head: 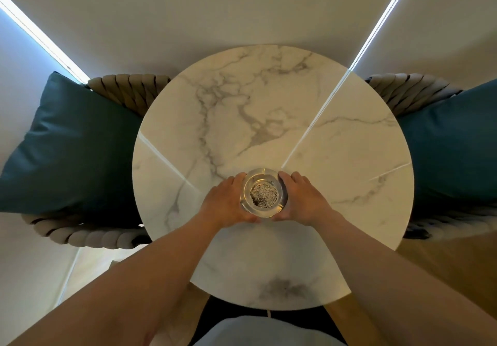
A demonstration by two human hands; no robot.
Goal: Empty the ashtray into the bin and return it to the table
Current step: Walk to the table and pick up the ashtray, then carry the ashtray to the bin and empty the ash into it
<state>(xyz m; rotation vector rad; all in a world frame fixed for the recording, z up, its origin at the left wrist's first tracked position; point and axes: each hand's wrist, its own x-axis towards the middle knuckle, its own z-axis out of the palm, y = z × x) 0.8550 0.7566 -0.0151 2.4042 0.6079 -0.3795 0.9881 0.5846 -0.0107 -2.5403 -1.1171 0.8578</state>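
Two hands cup a clear glass ashtray (264, 193) near the middle of a round marble bench (336, 157): the left hand (228, 201) wraps its left side, the right hand (302, 196) its right, both grips closed against the rim. Grey ash (263, 194) fills its bowl. Two rope-woven chairs with teal cushions flank the bench, one left (70, 146), one right (451, 146). Both chairs are partly cut off by the bench edge and frame, and whether the ashtray rests on the bench or is lifted cannot be told.
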